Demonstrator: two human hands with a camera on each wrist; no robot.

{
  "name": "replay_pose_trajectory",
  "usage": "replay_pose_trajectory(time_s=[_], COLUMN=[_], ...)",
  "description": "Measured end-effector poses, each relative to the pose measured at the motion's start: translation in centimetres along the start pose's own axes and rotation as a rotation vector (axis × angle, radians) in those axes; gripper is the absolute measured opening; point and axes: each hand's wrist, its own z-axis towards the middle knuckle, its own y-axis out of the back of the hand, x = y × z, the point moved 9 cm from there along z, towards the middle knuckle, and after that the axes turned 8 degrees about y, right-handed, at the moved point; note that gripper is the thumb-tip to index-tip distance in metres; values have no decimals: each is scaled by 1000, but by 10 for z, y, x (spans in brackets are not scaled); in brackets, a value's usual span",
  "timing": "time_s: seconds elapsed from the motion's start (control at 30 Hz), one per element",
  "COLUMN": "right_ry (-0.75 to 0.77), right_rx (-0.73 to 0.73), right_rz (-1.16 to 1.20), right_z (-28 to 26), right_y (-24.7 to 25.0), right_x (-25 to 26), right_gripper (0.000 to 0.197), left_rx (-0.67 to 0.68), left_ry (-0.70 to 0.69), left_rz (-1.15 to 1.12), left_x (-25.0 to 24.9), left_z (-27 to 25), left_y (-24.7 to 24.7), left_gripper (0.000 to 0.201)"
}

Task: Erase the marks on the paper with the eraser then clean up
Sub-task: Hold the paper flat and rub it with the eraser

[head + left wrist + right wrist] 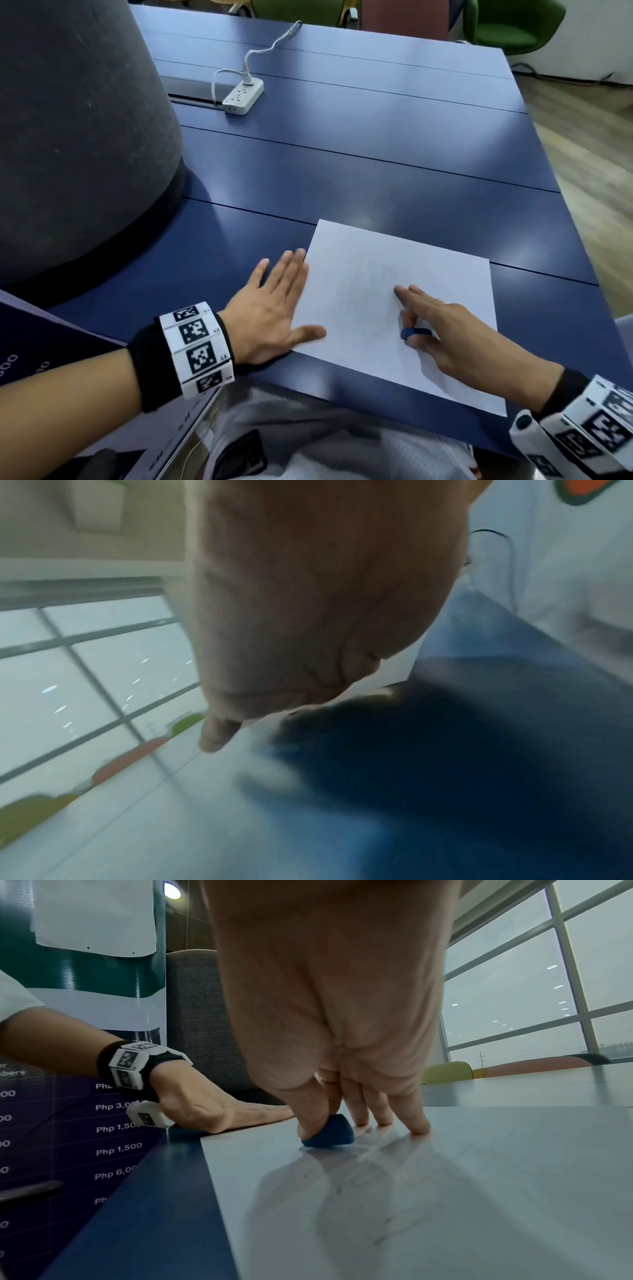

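On my dark blue counter (376,144) I log one white sheet of paper (445,274), lying flat at the near edge, skewed a little, with faint pencil marks (387,1199) across its middle. My left hand (270,308) lies flat with fingers straight and together, palm on the counter just beside the paper's left edge, thumb reaching onto the sheet. My right hand (445,329) sits on the paper: thumb and one finger pinch a small blue eraser (330,1133), which touches the sheet, while the other fingers (416,1123) stretch out with their tips on the paper. Both wrists carry white bands printed with black square codes (195,346). Other items: a large grey fabric-covered column (75,137) rising from the counter at far left, close to my left hand; a white power strip (243,94) with a white cable (274,44) plugged in, well apart from the paper toward the far side; a printed price banner (116,1129) leaning at my left; green and pinkish chairs (507,31) beyond the far edge; a large window (548,988) behind. The left wrist view is blurred and mostly filled by the hand itself.
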Motion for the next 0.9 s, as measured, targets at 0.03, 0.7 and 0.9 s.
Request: replay_pose_trajectory(time_s=[0.03,0.7,0.9], right_ry=[-2,27,33], right_rx=[-1,38,47], right_rz=[2,-13,-7], right_z=[0,-9,-7], right_y=[1,3,4], right_x=[-2,-15,-16], right_gripper=[49,66,66], left_rx=[-31,36,1], left_ry=[-89,-142,-197], left_rz=[23,113,113], left_x=[-13,-32,-36], left_z=[-3,40,50], left_y=[0,14,24], left_gripper=[111,102,108])
